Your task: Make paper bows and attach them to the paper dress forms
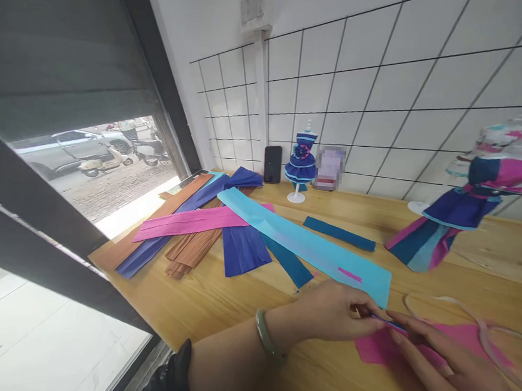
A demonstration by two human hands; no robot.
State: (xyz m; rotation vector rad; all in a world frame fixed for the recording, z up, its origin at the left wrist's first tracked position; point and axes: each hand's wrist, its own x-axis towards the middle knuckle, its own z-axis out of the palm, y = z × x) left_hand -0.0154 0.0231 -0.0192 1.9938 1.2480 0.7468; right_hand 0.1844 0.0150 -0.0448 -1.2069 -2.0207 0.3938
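My left hand (337,311), with a green bangle (265,334) at its wrist, pinches a small narrow strip of folded paper (388,322), dark blue with pink showing along it. The fingertips of my right hand (450,363) close on the strip's other end. Beneath both hands lies a pink paper sheet (370,349), partly covered by them. A long light-blue crepe paper strip (303,237) stretches away from my left hand, with a small pink scrap (349,275) on top. Part of the strip between my fingers is hidden.
Brown (195,247), dark-blue (245,248) and pink paper strips (187,223) overlap at left; a teal strip (339,233) lies behind. Small dress forms wear a blue dress (301,162) and a pink-blue dress (470,198). A phone (273,164) leans against the wall. White cord (486,339) curls at right.
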